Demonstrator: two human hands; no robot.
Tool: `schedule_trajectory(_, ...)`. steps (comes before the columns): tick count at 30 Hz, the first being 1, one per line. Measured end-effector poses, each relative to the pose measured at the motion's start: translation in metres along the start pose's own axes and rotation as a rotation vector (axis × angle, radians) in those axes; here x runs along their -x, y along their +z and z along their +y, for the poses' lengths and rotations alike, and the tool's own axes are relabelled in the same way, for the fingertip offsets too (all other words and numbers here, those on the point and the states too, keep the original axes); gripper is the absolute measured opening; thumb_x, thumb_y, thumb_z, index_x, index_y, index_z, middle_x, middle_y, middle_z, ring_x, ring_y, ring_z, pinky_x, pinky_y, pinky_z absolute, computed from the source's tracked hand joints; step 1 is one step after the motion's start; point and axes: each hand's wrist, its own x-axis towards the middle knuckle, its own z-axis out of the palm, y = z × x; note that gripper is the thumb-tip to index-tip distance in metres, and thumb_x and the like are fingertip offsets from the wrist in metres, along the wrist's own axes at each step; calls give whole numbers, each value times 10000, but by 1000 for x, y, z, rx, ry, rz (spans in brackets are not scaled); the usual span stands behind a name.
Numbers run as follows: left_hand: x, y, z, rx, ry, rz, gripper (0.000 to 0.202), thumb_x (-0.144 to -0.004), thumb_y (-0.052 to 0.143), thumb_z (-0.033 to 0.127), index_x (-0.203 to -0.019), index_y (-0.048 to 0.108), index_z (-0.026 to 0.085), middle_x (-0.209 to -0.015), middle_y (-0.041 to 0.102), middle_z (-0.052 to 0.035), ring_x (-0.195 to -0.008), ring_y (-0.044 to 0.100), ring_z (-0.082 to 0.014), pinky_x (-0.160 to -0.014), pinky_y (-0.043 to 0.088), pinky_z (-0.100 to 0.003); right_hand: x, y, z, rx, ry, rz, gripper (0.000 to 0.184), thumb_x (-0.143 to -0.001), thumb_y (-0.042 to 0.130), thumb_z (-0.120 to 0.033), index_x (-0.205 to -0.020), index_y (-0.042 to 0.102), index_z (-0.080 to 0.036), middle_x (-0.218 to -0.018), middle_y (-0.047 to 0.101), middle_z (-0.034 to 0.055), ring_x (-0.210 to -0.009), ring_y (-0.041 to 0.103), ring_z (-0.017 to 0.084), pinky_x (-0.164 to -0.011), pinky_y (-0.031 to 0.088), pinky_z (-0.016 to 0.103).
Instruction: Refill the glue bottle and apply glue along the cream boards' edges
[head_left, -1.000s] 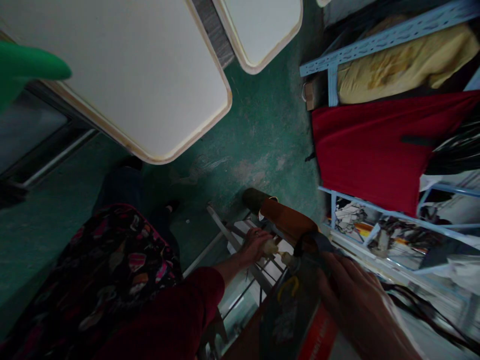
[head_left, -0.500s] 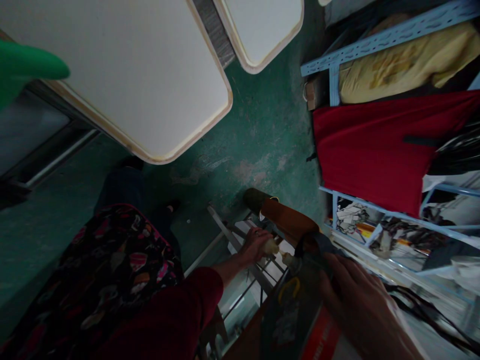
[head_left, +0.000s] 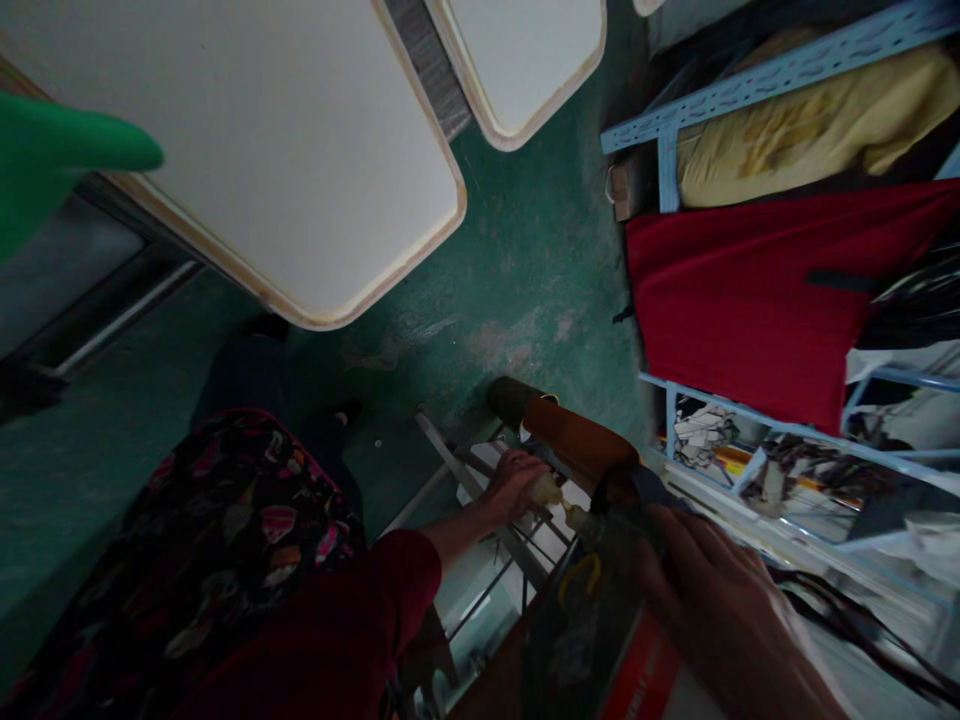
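Observation:
My left hand point(head_left: 517, 485), at the end of a dark red sleeve, has its fingers closed around a small yellowish, bottle-like piece point(head_left: 546, 490). Its narrow end points at a pale spout-like part point(head_left: 577, 518) on a large dark container point(head_left: 574, 610) with a red-and-white label. My right hand point(head_left: 709, 595) lies over the top of this container, thumb on the near side and fingers across it. Its fingertips are partly hidden in shadow. Just beyond both hands is an orange-brown, tube-like thing point(head_left: 581, 435) with a dark green rounded end.
White tabletops point(head_left: 300, 160) with pale edges stand at upper left, a green rounded object point(head_left: 82, 140) beside them. Blue metal shelving point(head_left: 664, 170) on the right holds a yellowish sack point(head_left: 810, 130) and red cloth point(head_left: 750, 300). A metal frame point(head_left: 480, 490) stands under my left hand.
The green object at the left edge appears slightly lower and farther right. Both hands keep nearly the same position and hold.

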Motion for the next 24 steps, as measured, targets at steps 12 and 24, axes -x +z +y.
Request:
schedule_trajectory(12,1,7,-4,-38,11,-39,594,-658,658,366,-1207,571,158,-1208,585,-94,-1154,444,-276,-1017,313,-405,0,2,1,15,-9,35,268,-927,394,-308,-1083,513,-126,-931,634,90,-799,629,211,-624,505,315)
schedule_trajectory(24,3,6,6,46,16,-6,576,-668,629,355,-1204,589,149,-1200,589,-107,-1129,452,-278,-1010,326,-404,2,2,2,11,-15,42,277,-923,392,-309,-1089,505,-119,-919,632,93,-773,625,204,-607,503,309)
